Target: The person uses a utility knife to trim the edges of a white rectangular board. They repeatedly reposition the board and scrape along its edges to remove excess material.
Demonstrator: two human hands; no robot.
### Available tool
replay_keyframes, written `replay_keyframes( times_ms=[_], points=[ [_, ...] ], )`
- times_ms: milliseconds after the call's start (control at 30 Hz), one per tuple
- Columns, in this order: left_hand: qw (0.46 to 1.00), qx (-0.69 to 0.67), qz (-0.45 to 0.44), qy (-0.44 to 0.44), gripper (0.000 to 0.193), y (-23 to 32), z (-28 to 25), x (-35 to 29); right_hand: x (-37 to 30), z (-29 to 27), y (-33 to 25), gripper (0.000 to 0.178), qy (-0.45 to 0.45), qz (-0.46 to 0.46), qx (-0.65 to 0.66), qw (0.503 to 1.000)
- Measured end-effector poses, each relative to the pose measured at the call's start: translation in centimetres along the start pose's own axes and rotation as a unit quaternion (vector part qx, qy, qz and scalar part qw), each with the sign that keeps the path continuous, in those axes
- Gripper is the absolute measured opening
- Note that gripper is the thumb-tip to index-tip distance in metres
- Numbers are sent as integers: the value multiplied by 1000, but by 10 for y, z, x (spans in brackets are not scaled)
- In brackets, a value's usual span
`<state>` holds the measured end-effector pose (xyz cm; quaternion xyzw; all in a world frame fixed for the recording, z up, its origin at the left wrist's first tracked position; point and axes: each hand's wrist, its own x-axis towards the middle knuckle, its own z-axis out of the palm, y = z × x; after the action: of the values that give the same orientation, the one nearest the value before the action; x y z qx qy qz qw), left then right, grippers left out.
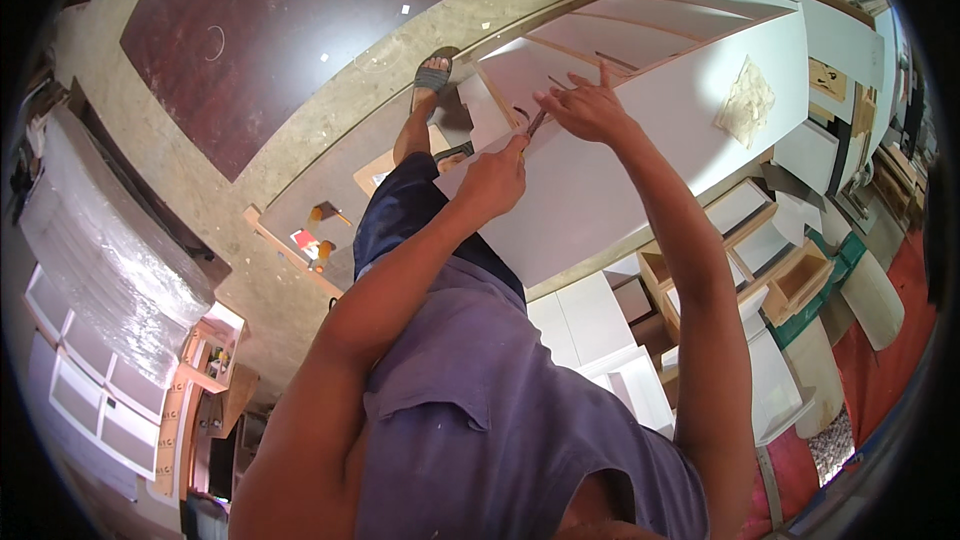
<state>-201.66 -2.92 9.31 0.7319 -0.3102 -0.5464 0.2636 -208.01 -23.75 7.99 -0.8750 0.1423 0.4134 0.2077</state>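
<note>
A white cabinet carcass (680, 110) with open compartments lies in front of me. My left hand (493, 180) is closed round a thin dark hand tool (537, 123) at the cabinet's near left end; its exact kind is too small to tell. Just beyond the tool's far end, my right hand (585, 110) has its fingers spread over the cabinet's edge. Its thumb side is close to the tool, and whether they touch is unclear. A stained, pale square sheet (747, 103) rests on the white side panel.
A large dark red board (300, 30) lies at the far left. Orange-handled tools (322, 255) sit on a panel by my leg. Plastic-wrapped goods (110, 240) stand at left. Wooden drawers (797, 283) and white panels (585, 325) crowd the right. My sandalled foot (433, 70) is beside the cabinet.
</note>
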Motion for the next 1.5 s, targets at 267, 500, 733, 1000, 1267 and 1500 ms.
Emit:
replay_keyframes(
  times_ms=[267,500,733,1000,1267,1500],
  points=[
    [998,-14,-53,-41,37,7,-10,-8,7,6,-7,73,-38,33,6,999],
    [994,72,-71,-44,39,-5,1,-16,1,10,1,55,-24,10,-11,1000],
    [992,34,77,92,34,-10,1,-37,1,-9,-20,47,-33,-12,-60,998],
    [999,16,-25,-23,36,-3,-10,-35,16,24,-26,46,-8,-77,-60,995],
    [998,-61,-36,4,38,-18,-44,-30,-5,28,-28,45,271,21,141,952],
    [997,-1,-52,-59,37,-14,-31,-59,-13,21,-33,44,39,-29,-8,999]
  ],
)
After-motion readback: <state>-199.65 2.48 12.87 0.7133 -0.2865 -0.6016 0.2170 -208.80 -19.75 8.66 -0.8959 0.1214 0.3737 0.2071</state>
